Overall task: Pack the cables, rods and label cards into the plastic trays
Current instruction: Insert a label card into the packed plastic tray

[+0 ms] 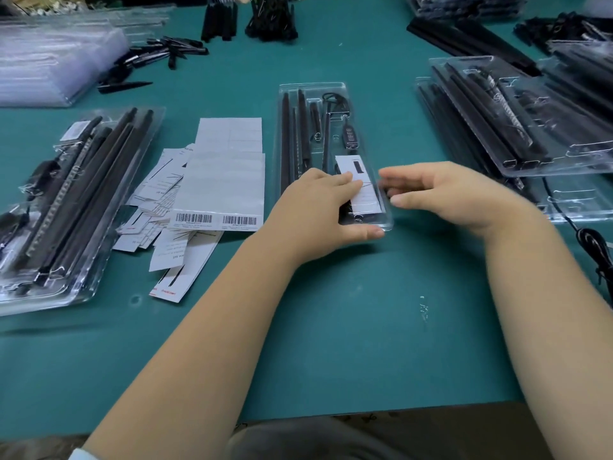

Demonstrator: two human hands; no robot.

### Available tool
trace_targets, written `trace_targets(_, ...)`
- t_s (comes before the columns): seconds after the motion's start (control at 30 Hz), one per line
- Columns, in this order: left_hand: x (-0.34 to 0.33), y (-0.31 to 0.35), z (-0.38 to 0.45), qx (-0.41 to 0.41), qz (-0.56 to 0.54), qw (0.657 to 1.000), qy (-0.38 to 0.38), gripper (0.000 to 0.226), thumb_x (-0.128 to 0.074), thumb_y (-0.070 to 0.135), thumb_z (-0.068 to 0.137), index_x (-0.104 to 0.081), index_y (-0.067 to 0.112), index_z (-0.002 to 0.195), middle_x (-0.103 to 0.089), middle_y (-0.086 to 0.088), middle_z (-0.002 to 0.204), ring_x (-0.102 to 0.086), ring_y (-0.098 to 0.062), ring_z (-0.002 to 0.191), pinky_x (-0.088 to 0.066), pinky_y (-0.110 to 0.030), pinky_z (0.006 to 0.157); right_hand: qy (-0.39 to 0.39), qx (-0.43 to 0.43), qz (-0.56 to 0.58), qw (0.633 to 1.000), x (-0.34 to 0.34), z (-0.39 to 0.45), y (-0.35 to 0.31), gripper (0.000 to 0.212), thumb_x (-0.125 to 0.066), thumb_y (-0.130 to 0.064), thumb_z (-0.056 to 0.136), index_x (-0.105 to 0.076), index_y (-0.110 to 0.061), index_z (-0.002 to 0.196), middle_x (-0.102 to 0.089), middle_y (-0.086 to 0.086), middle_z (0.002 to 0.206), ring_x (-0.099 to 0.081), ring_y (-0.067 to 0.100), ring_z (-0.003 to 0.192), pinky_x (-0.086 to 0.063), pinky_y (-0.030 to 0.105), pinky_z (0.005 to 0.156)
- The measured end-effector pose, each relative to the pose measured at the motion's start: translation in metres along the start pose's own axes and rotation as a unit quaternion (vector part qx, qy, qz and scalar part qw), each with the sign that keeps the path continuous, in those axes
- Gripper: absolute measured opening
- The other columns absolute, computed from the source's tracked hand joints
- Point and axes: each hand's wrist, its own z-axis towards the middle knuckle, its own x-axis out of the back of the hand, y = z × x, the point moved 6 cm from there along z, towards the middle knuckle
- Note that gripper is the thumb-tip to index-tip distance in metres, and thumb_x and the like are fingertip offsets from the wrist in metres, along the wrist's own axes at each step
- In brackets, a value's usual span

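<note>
A clear plastic tray (335, 89) lies in the middle of the green table with black rods (287, 134), a black cable with a controller (351, 136) and a white label card (360, 194) in it. My left hand (318, 207) lies on the tray's near end, fingers flat on the card and thumb against the tray's near edge. My right hand (444, 190) hovers at the tray's right near corner, fingers loosely curved and blurred, holding nothing I can see.
A loose pile of label cards and barcode sheets (205, 194) lies left of the tray. A filled tray (66, 200) sits at far left, stacked filled trays (517, 127) at right. Empty trays (49, 64), loose rods (159, 51) and cable bundles (270, 21) lie at the back.
</note>
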Motion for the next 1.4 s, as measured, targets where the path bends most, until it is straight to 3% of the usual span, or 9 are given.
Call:
trace_targets(0.07, -0.001, 0.000, 0.000, 0.004, 0.011, 1.000, 0.005, 0.077, -0.055, 0.070, 0.076, -0.055, 0.016, 0.131, -0.053, 0.000, 0.135, -0.040, -0.024, 0.117, -0.025, -0.027, 0.099, 0.007, -0.029, -0.025, 0.999, 0.007, -0.007, 0.003, 0.016, -0.069, -0.028, 0.084, -0.068, -0.029, 0.100, -0.073, -0.006, 0.092, -0.063, -0.003, 0.071, -0.045, 0.021, 0.076)
trace_targets(0.17, -0.003, -0.001, -0.003, -0.002, 0.015, 1.000, 0.003, 0.079, -0.055, 0.066, 0.080, -0.043, 0.020, 0.143, -0.040, 0.003, 0.147, -0.032, -0.021, 0.129, -0.018, -0.024, 0.106, -0.006, -0.087, -0.131, 0.988, 0.004, -0.008, 0.004, 0.036, -0.065, -0.056, 0.077, -0.070, -0.020, 0.078, -0.071, -0.004, 0.064, -0.052, 0.006, 0.043, -0.041, 0.028, 0.054)
trace_targets(0.37, -0.004, -0.008, -0.003, -0.004, -0.038, 0.999, -0.030, 0.085, -0.065, 0.056, 0.079, -0.032, 0.021, 0.148, -0.029, 0.005, 0.154, -0.018, -0.012, 0.139, -0.010, -0.020, 0.110, -0.007, -0.113, -0.125, 0.986, -0.016, -0.004, -0.003, 0.031, -0.065, -0.041, 0.083, -0.066, -0.015, 0.068, -0.065, -0.004, 0.052, -0.046, 0.009, 0.035, -0.033, 0.016, 0.035)
trace_targets(0.67, 0.001, -0.011, -0.003, -0.013, -0.066, 0.996, -0.052, 0.080, -0.065, 0.055, 0.080, -0.035, 0.021, 0.147, -0.029, 0.004, 0.155, -0.023, -0.015, 0.138, -0.017, -0.021, 0.107, -0.013, -0.134, 0.003, 0.991, -0.025, -0.008, -0.005, 0.031, -0.071, -0.036, 0.081, -0.063, -0.007, 0.075, -0.064, -0.001, 0.053, -0.047, 0.009, 0.034, -0.033, 0.015, 0.033)
trace_targets(0.9, 0.003, -0.004, -0.002, -0.005, -0.114, 0.993, 0.025, 0.063, -0.060, 0.046, 0.088, -0.044, 0.016, 0.142, -0.039, 0.000, 0.150, -0.033, -0.016, 0.130, -0.023, -0.020, 0.104, 0.002, -0.173, 0.157, 0.972, -0.032, -0.008, -0.007, 0.034, -0.064, -0.034, 0.086, -0.060, -0.014, 0.059, -0.053, 0.000, 0.048, -0.037, 0.008, 0.031, -0.024, 0.013, 0.031)
trace_targets(1.03, 0.004, -0.002, -0.001, -0.022, -0.115, 0.992, 0.050, 0.040, -0.059, 0.043, 0.091, -0.055, 0.013, 0.118, -0.056, 0.009, 0.102, -0.041, -0.017, 0.104, -0.033, -0.024, 0.092, 0.011, -0.169, 0.094, 0.981, -0.036, -0.007, -0.008, 0.039, -0.063, -0.041, 0.085, -0.060, -0.016, 0.055, -0.055, 0.002, 0.045, -0.039, 0.009, 0.032, -0.026, 0.014, 0.032)
trace_targets(1.1, 0.004, -0.003, 0.000, -0.021, -0.124, 0.991, 0.048, 0.042, -0.061, 0.043, 0.090, -0.055, 0.013, 0.119, -0.057, 0.007, 0.107, -0.041, -0.017, 0.106, -0.033, -0.024, 0.093, 0.009, -0.170, 0.120, 0.978, -0.037, -0.008, -0.008, 0.041, -0.066, -0.039, 0.084, -0.060, -0.017, 0.050, -0.054, 0.000, 0.045, -0.037, 0.007, 0.032, -0.025, 0.013, 0.031)
trace_targets(1.17, 0.004, -0.004, 0.001, -0.016, -0.127, 0.990, 0.051, 0.053, -0.063, 0.043, 0.088, -0.053, 0.012, 0.130, -0.056, 0.000, 0.125, -0.041, -0.018, 0.119, -0.029, -0.020, 0.096, 0.043, -0.173, 0.144, 0.973, -0.036, -0.008, -0.007, 0.040, -0.069, -0.035, 0.082, -0.056, -0.018, 0.048, -0.051, -0.003, 0.043, -0.035, 0.005, 0.031, -0.023, 0.012, 0.031)
trace_targets(1.4, 0.008, 0.003, 0.002, -0.023, -0.155, 0.984, 0.087, 0.055, -0.056, 0.044, 0.086, -0.054, 0.002, 0.121, -0.059, -0.012, 0.110, -0.045, -0.021, 0.110, -0.031, -0.012, 0.092, 0.149, -0.159, 0.246, 0.945, -0.035, -0.007, -0.009, 0.038, -0.064, -0.017, 0.081, -0.037, -0.022, 0.055, -0.028, -0.008, 0.037, -0.017, 0.007, 0.031, -0.012, 0.013, 0.035)
